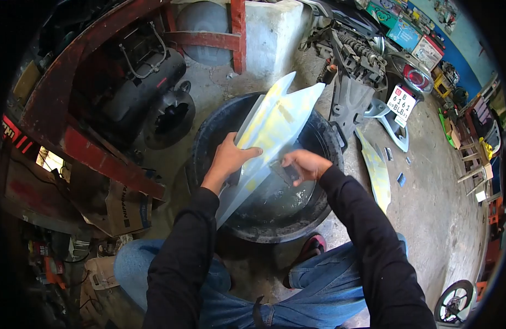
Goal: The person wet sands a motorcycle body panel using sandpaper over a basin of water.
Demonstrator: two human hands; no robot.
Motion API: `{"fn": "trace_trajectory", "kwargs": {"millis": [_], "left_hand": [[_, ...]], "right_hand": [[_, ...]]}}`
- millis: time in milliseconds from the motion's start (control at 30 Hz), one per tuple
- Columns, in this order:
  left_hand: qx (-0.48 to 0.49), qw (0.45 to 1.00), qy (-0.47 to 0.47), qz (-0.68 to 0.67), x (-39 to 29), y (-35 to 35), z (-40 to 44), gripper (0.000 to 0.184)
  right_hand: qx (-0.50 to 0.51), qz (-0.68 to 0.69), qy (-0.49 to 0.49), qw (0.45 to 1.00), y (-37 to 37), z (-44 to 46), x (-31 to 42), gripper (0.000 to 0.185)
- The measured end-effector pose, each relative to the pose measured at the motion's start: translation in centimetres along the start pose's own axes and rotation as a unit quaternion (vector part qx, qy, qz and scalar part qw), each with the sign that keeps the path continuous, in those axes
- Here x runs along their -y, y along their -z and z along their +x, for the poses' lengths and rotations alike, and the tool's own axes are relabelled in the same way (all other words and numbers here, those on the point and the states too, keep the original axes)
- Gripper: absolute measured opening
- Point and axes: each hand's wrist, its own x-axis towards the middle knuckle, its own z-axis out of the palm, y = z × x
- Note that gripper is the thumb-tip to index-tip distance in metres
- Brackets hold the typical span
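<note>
Nearest you, your blue jeans (324, 279) flank the near side of a black tub (253, 232) on the floor. Over it, your left hand (230, 160) grips a pale, yellow-patched panel (277, 118), thumb across its face, the other fingers hidden. The panel slants from near left to far right. Your right hand's fingers curl partly closed around a small grey sheet (286, 173) beside the panel; you cannot tell whether it touches. Farther right lies a patchy strip (375, 169); beyond stands a motorbike (354, 52).
</note>
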Motion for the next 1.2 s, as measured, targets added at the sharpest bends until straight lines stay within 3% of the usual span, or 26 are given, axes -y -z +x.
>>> {"fn": "trace_trajectory", "kwargs": {"millis": [33, 167, 233, 267, 367, 400, 467, 500, 567, 600, 667, 733, 800, 833, 933, 1000, 1200], "left_hand": [[0.005, 1.000, -0.002, 0.002, -0.1, -0.1, 0.0, 0.081], [0.008, 1.000, -0.010, 0.006, 1.5, -0.6, 1.0, 0.081], [0.015, 0.999, -0.031, -0.017, 2.8, -0.8, 1.4, 0.072], [0.014, 0.999, -0.029, -0.017, 3.4, -0.8, 1.7, 0.072], [0.038, 0.996, -0.043, -0.064, 5.9, -1.5, 3.1, 0.065], [0.046, 0.993, -0.052, -0.091, 6.0, -1.6, 3.0, 0.066], [0.052, 0.990, -0.060, -0.119, 6.1, -1.8, 3.0, 0.067], [0.039, 0.993, -0.034, -0.106, 4.7, -1.4, 2.2, 0.072], [0.025, 0.995, -0.006, -0.093, 4.0, -1.5, 1.6, 0.077], [0.022, 0.997, 0.006, -0.069, 4.1, -1.8, 1.6, 0.075], [0.022, 0.998, 0.020, -0.046, 4.0, -2.1, 1.1, 0.072], [0.010, 0.999, 0.029, -0.028, 2.6, -1.6, 0.0, 0.085], [0.010, 0.999, 0.022, -0.028, 2.2, -1.7, -0.3, 0.085], [0.011, 1.000, 0.013, -0.020, 2.1, -1.6, -0.4, 0.084], [0.016, 1.000, 0.009, 0.015, 1.8, -1.5, -0.8, 0.082], [0.006, 1.000, -0.009, 0.005, 2.0, -1.7, -0.8, 0.081], [-0.006, 1.000, -0.014, 0.010, 2.4, -2.0, -1.2, 0.080]], "right_hand": [[-0.048, -0.035, 0.038, 0.998, -1.6, -2.1, 1.8, 0.034], [-0.021, -0.094, 0.113, 0.989, -3.3, -3.7, 5.2, 0.038], [-0.067, -0.148, 0.255, 0.953, -5.0, -4.2, 5.8, 0.028], [-0.065, -0.149, 0.254, 0.953, -5.4, -4.1, 5.9, 0.028], [-0.077, -0.251, 0.420, 0.869, -6.3, -3.5, 5.7, 0.031], [-0.074, -0.251, 0.417, 0.870, -6.6, -3.7, 5.5, 0.031], [-0.136, -0.351, 0.454, 0.807, -7.0, -4.3, 5.6, 0.030], [-0.133, -0.350, 0.452, 0.809, -6.7, -4.0, 4.8, 0.030], [-0.205, -0.530, 0.496, 0.656, -5.8, -2.8, 2.4, 0.038], [-0.203, -0.530, 0.495, 0.658, -6.0, -2.3, 1.2, 0.038], [-0.199, -0.540, 0.551, 0.605, -6.4, -2.1, -1.5, 0.040], [-0.183, -0.546, 0.546, 0.608, -6.5, -2.3, -1.9, 0.042], [-0.245, -0.562, 0.544, 0.574, -4.5, -2.0, -1.2, 0.035], [-0.268, -0.551, 0.518, 0.596, -3.4, -1.8, -0.6, 0.036], [-0.248, -0.543, 0.526, 0.605, -4.0, -1.9, -1.5, 0.034], [-0.178, -0.550, 0.565, 0.588, -6.7, -2.3, -2.7, 0.029], [-0.280, -0.543, 0.525, 0.593, -3.4, -1.1, -1.6, 0.026]]}}
